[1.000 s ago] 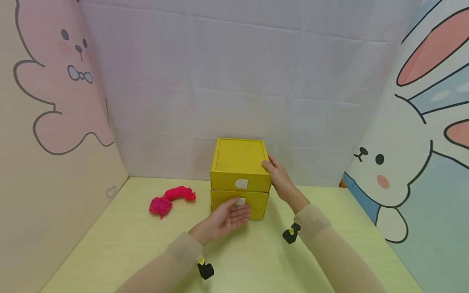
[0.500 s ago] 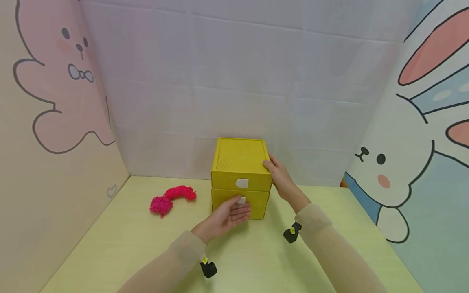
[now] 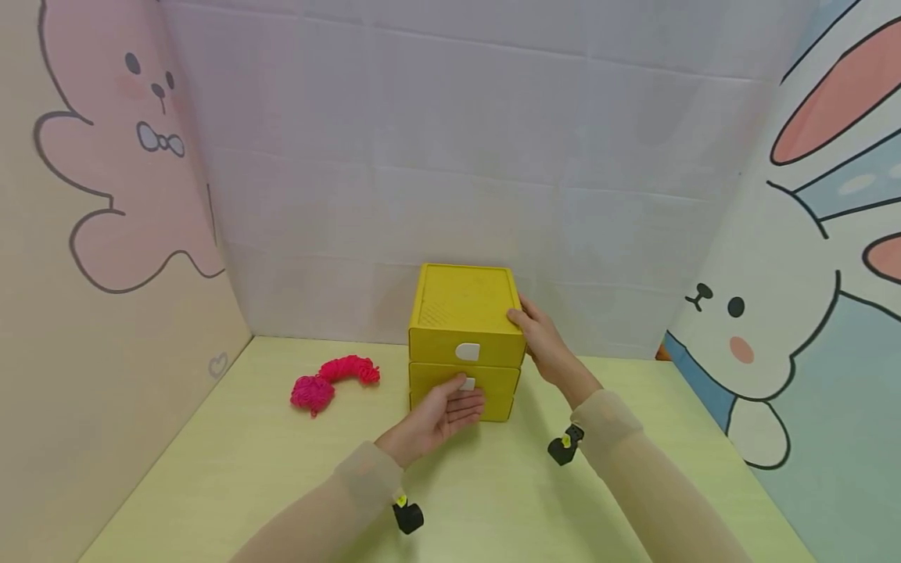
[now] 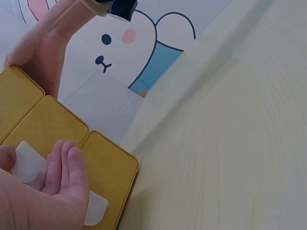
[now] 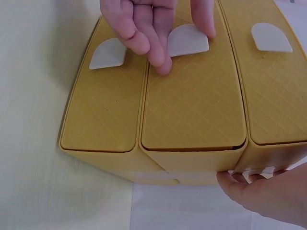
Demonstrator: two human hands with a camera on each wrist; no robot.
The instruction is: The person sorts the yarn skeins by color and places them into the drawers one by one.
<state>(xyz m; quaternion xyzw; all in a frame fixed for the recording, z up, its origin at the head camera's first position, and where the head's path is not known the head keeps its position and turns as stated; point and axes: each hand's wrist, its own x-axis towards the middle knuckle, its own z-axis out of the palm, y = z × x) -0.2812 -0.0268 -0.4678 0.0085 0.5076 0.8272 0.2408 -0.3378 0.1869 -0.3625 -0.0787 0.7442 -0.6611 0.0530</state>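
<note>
One yellow drawer unit (image 3: 466, 301), pale table (image 3: 211, 485), white backdrop (image 3: 450, 148), cartoon walls (image 3: 732, 367)

In the head view, the left hand (image 3: 432, 424) hides the rounded white bottom tab (image 5: 108, 53) of the yellow plastic three-drawer box (image 3: 468, 297) and part of the rounded white middle tab (image 5: 189, 41). The right hand's (image 3: 547, 340) fingers partly disappear behind the box's side; the left wrist view crops the box.

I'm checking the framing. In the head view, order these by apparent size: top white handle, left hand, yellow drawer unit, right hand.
1. Yellow drawer unit
2. Left hand and right hand, too alike to rank
3. Top white handle
</note>
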